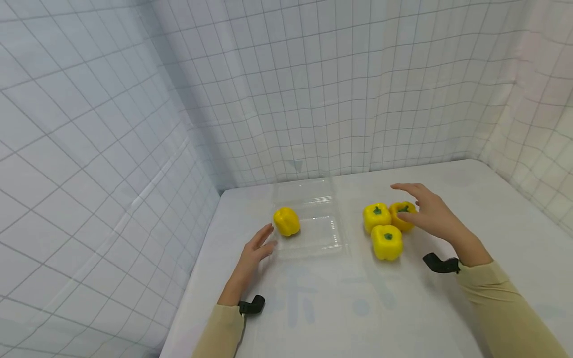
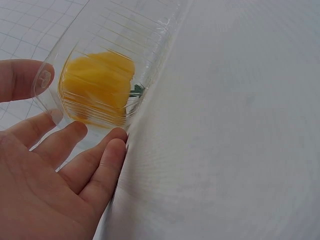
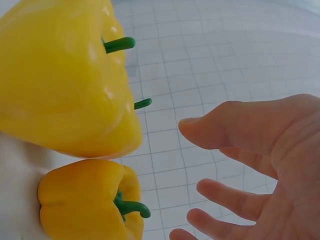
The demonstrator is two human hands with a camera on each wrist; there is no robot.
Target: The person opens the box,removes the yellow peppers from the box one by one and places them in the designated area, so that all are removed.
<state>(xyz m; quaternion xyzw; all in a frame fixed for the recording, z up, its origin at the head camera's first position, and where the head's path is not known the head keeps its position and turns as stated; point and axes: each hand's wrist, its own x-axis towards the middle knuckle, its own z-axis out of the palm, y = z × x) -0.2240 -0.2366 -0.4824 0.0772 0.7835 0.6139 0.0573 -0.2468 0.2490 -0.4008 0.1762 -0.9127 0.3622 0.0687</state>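
A yellow bell pepper (image 1: 286, 222) lies on its side at the left end of a clear plastic container (image 1: 320, 232). My left hand (image 1: 252, 256) is at that container's left side, fingers loosely extended; in the left wrist view its fingertips (image 2: 116, 134) touch or nearly touch the clear wall. On the right, three more yellow bell peppers stand in a cluster with green stems up: one at the back left (image 1: 375, 217), one in front (image 1: 387, 243), one at the back right (image 1: 396, 219). Above the back-right one hovers my right hand (image 1: 435, 215), thumb and fingers spread, holding nothing.
The container's clear lid (image 1: 304, 191) appears folded back behind it. A white table (image 1: 322, 318) carries everything. Gridded white curtains (image 1: 313, 99) rise behind and on both sides. Each wrist wears a black camera mount (image 1: 440, 263).
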